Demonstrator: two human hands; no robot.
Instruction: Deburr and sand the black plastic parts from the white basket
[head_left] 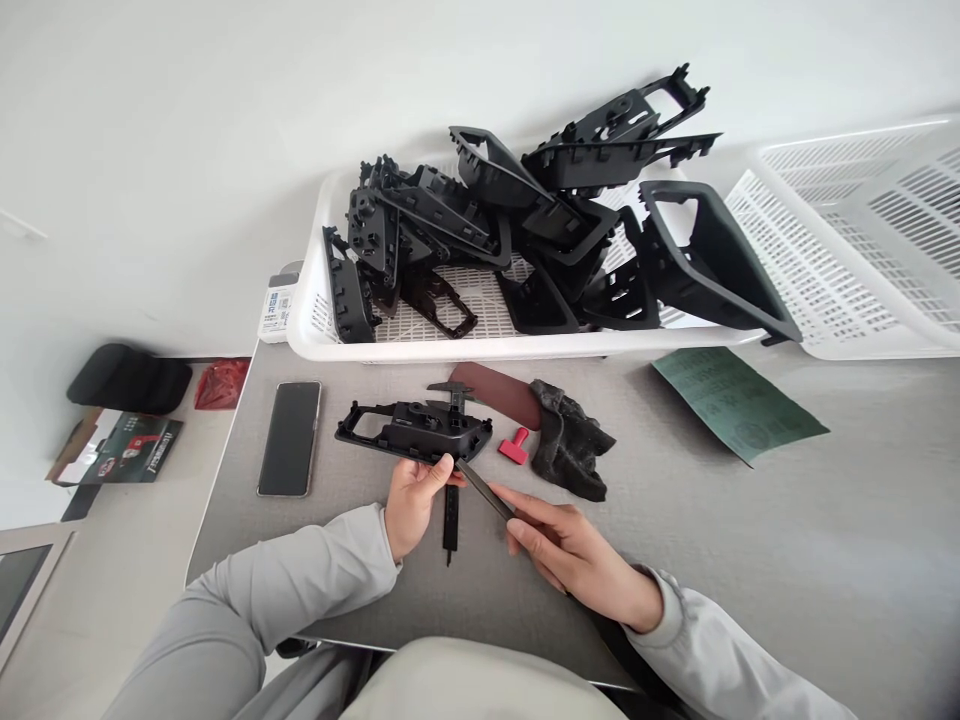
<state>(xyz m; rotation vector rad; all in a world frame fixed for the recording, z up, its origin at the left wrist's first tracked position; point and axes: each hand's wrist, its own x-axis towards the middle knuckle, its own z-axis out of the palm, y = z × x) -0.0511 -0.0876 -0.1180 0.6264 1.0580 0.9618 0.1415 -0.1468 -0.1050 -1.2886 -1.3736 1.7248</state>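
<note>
My left hand [414, 500] pinches the lower edge of a black plastic trim part [420, 428], which has an opening at its left end and clips along its edges. In my right hand [570, 555] is a flat, dark, narrow strip [486, 490] that looks like a file. The strip's far tip meets the part's lower right edge, close to my left thumb. Beneath the part lies a black caliper [451, 520], partly hidden by it. To the right are a small red T-shaped piece [514, 447], a crumpled black cloth [570, 440] and a reddish-brown sheet [499, 392].
A white plastic basket [450, 351] full of black trim parts stands at the back, with another white basket [855, 240] to its right. A phone [289, 438] lies left; a green sheet [739, 402] lies right. A small white box [277, 308] sits behind the phone.
</note>
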